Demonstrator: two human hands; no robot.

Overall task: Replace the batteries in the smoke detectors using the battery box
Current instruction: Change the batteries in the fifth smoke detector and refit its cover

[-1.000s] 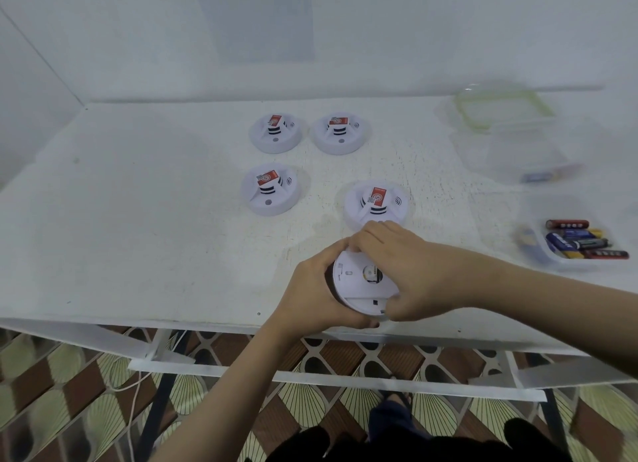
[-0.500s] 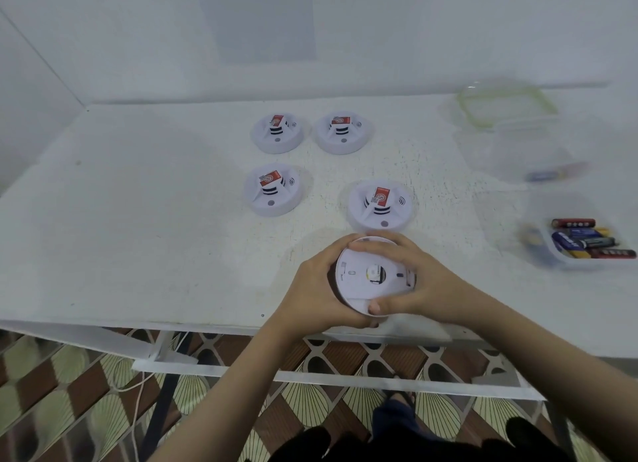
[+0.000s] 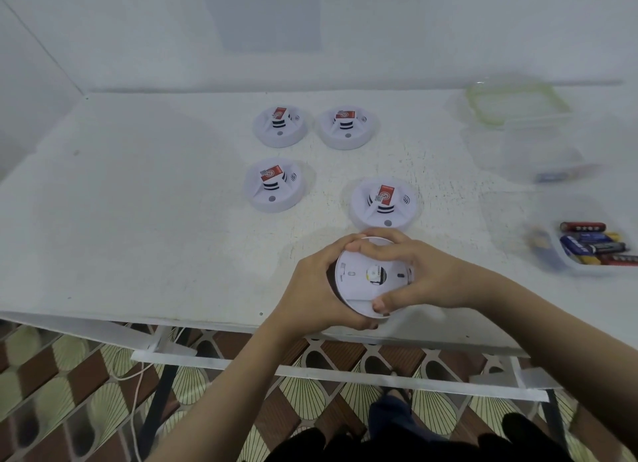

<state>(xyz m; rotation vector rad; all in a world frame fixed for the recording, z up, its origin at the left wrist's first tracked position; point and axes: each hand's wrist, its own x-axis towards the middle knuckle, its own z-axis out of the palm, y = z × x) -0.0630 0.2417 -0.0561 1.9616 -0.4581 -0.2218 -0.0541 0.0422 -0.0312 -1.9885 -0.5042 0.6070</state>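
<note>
I hold a white round smoke detector (image 3: 362, 282) back side up, just above the table's front edge. My left hand (image 3: 310, 289) cups its left side and underside. My right hand (image 3: 421, 275) grips its back plate, fingers over the far rim and thumb on the near rim. Several more white detectors with red labels sit face up on the white table (image 3: 138, 220): one (image 3: 383, 202) just beyond my hands, one (image 3: 274, 185) to its left, two (image 3: 280, 126) (image 3: 346, 127) farther back. A clear battery box (image 3: 593, 251) with several batteries lies at the right.
A second clear container (image 3: 545, 158) stands behind the battery box, with a green-rimmed lid (image 3: 514, 99) at the back right corner. A white wall runs along the table's far edge. Below the front edge are the metal frame and a patterned tiled floor.
My right hand has shifted from covering the detector's back to gripping it at its rim, so more of the back plate shows. The detector stayed in about the same place.
</note>
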